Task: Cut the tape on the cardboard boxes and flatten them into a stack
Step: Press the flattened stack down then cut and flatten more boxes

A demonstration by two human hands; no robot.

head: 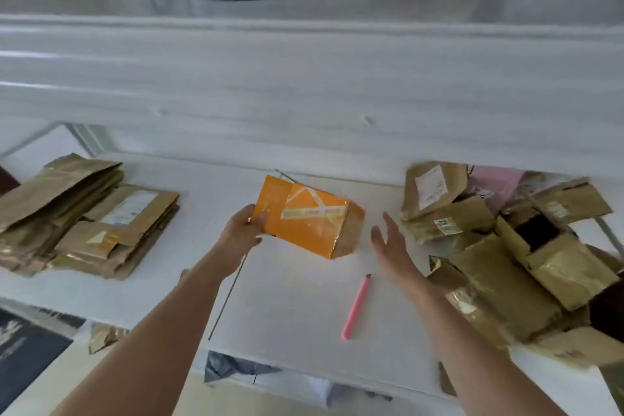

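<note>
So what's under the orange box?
The orange box is held up by the left hand; below is bare white table. The pink cutter lies nearer, not underneath.

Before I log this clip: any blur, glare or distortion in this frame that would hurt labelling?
Head view: motion blur smears the shelf and the box pile at right; tape on the orange box in the left hand shows glare; wide-angle bending curves the table edges; the open right hand and pink cutter stay readable.

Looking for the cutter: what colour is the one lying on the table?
Pink, with a dark tip; the utility knife shows in the head view.
</note>
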